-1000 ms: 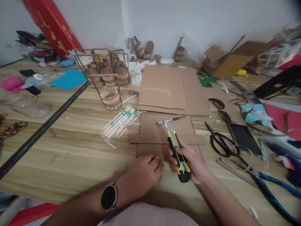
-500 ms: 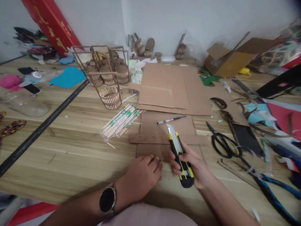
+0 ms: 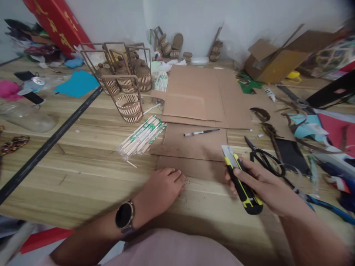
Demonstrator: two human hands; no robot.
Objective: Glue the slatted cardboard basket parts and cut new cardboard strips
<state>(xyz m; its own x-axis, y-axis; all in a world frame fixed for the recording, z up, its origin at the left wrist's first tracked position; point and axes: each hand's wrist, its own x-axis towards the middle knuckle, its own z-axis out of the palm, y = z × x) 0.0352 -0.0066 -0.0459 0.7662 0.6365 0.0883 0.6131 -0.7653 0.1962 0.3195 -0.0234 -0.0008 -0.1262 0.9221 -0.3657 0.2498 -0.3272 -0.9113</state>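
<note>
My right hand holds a yellow and black utility knife, its blade pointing up and left over the right part of a cardboard strip. Resting by the table's near side, my left hand has its fingers curled a little and close together on the near edge of a flat cardboard piece; whether anything is under them is hidden. A black and clear pen lies on the cardboard beyond both hands. Larger cardboard sheets are stacked behind the pen.
Wrapped chopsticks lie left of the cardboard, with small woven baskets behind them. Black scissors and blue-handled pliers are on the right. An open cardboard box stands at the back right.
My right hand has moved right with the knife. The narrow brown strip that lay across the cardboard no longer shows as a separate strip. My left hand has shifted slightly left.
</note>
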